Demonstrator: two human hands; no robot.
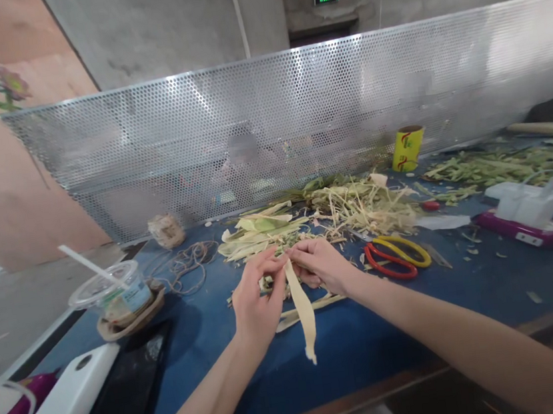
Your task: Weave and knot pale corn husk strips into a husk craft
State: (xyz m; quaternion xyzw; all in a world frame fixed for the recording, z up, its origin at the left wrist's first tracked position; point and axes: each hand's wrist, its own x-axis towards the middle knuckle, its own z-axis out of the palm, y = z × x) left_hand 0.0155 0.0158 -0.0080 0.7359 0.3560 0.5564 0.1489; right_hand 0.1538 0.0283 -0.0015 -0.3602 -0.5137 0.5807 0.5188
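A long pale husk strip point(303, 311) hangs down between my two hands, over the blue table point(369, 350). My left hand point(260, 289) pinches its top from the left, with thumb and fingers together. From the right, my right hand point(320, 265) pinches at the same spot, its fingertips close to the left ones. A small greenish bundle point(284, 246) shows just above the fingertips. Behind the hands lie broad pale green husks point(262, 229) and a heap of shredded dry strips point(367, 202). Scissors with red and yellow handles point(393, 256) rest right of my right hand.
On the left stand a plastic cup with a straw point(126, 292), a white power bank point(64, 408), a dark tablet point(123, 394) and tangled twine point(190, 264). A yellow roll point(408, 148) and a purple power strip point(524, 230) are at right. A perforated metal screen point(198, 143) runs behind.
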